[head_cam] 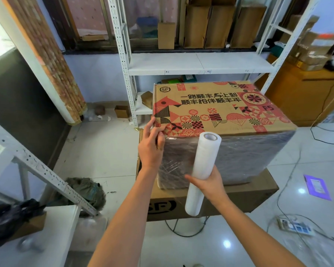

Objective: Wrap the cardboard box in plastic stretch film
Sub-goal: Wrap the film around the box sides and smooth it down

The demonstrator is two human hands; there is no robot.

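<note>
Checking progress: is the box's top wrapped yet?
No. The box top shows bare print; film covers only the sides.

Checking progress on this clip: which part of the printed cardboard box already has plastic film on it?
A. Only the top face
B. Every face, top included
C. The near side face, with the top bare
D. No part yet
C: shiny, wrinkled film covers the near side of the box, while its printed top looks bare; the right hand holds the roll upright against that side.
</note>
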